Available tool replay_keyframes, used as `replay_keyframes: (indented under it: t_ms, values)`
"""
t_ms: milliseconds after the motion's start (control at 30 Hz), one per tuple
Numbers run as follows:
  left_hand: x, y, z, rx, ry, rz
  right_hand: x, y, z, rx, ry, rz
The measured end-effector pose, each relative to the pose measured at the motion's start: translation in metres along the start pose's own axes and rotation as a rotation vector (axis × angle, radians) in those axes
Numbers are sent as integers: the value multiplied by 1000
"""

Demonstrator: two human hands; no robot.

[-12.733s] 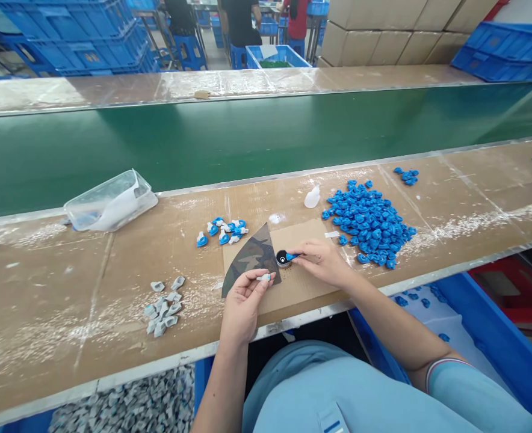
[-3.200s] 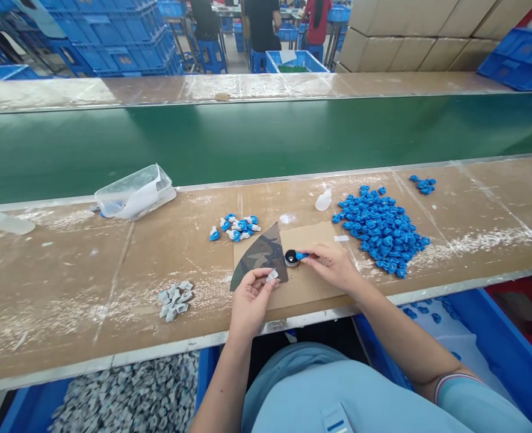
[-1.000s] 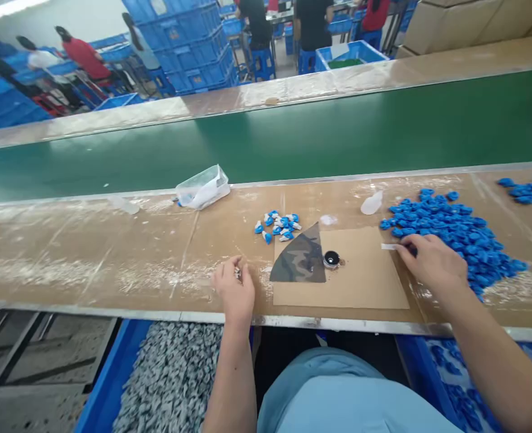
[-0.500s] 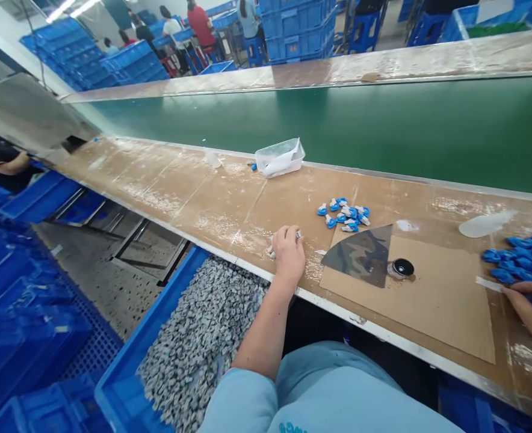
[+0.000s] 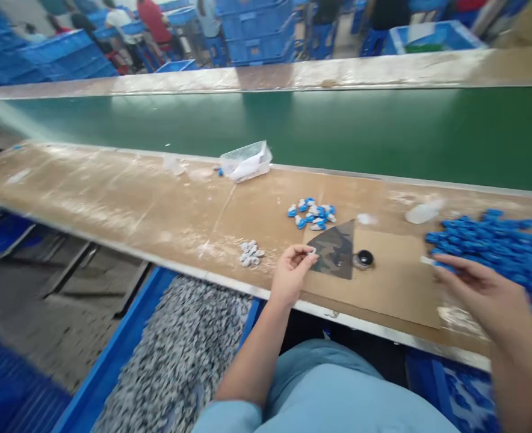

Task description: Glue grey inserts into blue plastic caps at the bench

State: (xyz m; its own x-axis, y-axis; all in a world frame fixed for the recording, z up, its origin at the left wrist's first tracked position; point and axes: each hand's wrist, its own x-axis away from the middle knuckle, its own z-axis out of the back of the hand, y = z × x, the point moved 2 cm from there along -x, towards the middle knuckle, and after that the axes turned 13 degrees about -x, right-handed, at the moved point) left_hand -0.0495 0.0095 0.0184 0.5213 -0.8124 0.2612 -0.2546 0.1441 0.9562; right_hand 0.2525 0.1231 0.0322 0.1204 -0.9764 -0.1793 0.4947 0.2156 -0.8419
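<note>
My left hand (image 5: 292,272) pinches a small grey-white part (image 5: 312,251) near the left edge of a dark patterned sheet (image 5: 333,249). At the right, my right hand (image 5: 482,288) holds a blue piece (image 5: 444,264) between thumb and fingers, with a white strip (image 5: 427,260) by the fingertips. Beside that hand spreads a large pile of blue pieces (image 5: 496,240). Small grey-white parts (image 5: 250,254) lie in a cluster left of my left hand. Behind the sheet is a group of joined blue-and-white pieces (image 5: 312,213). A round black-topped jar (image 5: 364,258) stands on the cardboard (image 5: 392,288).
A clear plastic tray (image 5: 247,161) stands by the green belt (image 5: 383,129). Below the table edge, a blue crate (image 5: 112,355) holds many grey parts. A translucent flat item (image 5: 423,211) lies near the blue pile. People sit across the belt.
My left hand has lifted from the grey-white parts and moved right with one in its fingers. My right hand has come away from the blue pile's edge holding a blue piece. The view has turned right.
</note>
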Motion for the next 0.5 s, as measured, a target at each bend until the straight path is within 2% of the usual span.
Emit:
replay_keyframes:
  t_ms: [67,133,267,500]
  values:
    - [5,-3,-6,-46,-32,17,6,-27,-15,-171,-43,-17]
    - [8,-9,-12,-84,-62,33,9,-39,-30,-338,-112,-107]
    - [12,-20,-24,-169,-150,48,14,-38,-49,-630,-242,-306]
    - [15,-28,-40,-255,-257,-34,16,-36,-60,-799,-226,-318]
